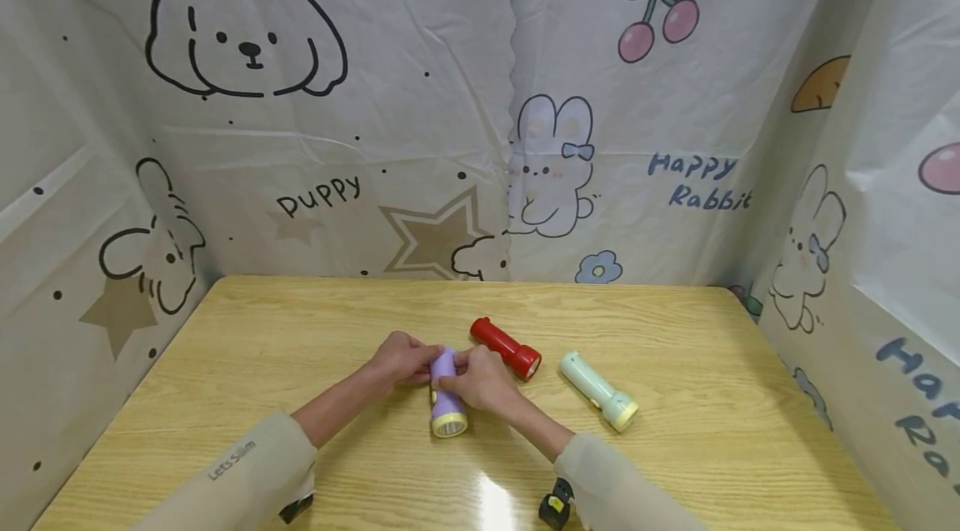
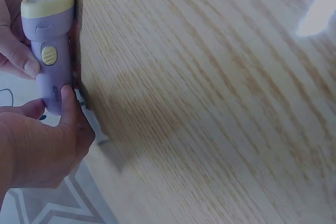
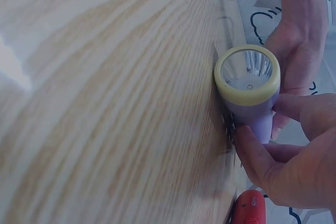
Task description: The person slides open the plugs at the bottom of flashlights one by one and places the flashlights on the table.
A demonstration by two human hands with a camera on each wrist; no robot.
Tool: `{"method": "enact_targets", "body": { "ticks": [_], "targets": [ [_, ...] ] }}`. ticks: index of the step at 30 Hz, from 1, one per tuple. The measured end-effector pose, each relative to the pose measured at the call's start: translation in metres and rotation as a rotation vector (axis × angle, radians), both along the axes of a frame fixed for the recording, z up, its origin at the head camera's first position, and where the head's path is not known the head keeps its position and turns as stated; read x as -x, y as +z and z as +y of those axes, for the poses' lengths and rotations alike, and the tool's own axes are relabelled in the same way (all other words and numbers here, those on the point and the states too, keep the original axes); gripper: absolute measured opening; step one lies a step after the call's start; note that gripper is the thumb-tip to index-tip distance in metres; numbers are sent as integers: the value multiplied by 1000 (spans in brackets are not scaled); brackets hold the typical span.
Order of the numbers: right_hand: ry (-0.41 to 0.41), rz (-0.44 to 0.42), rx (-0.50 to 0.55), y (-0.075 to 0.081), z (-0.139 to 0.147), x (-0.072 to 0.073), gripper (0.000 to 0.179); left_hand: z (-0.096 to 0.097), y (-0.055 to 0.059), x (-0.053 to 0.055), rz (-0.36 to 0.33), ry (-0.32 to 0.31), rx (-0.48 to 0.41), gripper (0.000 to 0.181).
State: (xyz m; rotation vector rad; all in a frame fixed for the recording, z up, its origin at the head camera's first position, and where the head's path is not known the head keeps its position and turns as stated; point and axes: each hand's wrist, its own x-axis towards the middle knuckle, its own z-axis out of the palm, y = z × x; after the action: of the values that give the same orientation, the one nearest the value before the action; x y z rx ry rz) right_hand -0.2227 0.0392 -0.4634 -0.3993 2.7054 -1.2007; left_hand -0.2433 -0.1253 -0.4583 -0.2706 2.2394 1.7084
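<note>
Both hands hold a purple flashlight (image 1: pixel 445 385) with a pale yellow lens rim, its lens end facing the near side of the table. In the left wrist view, the flashlight (image 2: pixel 54 72) shows a yellow switch on its body. My left hand (image 1: pixel 402 358) pinches the tail end between thumb and fingers. My right hand (image 1: pixel 483 379) grips the body from the other side, thumb and fingers around it; the right wrist view shows this hand (image 3: pixel 294 153) behind the lens rim. Beside the right hand lies a red flashlight (image 1: pixel 504 346), partly covered by that hand's side.
A mint green flashlight (image 1: pixel 596 389) with a yellow rim lies to the right on the wooden table (image 1: pixel 300 314). Printed cloth (image 1: pixel 420 122) walls the table at the back and both sides. Dark wrist devices (image 1: pixel 556 504) sit under the sleeves.
</note>
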Motion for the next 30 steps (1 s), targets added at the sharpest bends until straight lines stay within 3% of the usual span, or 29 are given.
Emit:
{"method": "enact_targets", "body": {
  "ticks": [15, 30],
  "targets": [
    [4, -14, 8, -2, 2, 1, 24, 1, 0, 0, -17, 2, 45, 25],
    [22, -21, 10, -2, 1, 1, 22, -1, 2, 0, -48, -7, 23, 25]
  ]
}}
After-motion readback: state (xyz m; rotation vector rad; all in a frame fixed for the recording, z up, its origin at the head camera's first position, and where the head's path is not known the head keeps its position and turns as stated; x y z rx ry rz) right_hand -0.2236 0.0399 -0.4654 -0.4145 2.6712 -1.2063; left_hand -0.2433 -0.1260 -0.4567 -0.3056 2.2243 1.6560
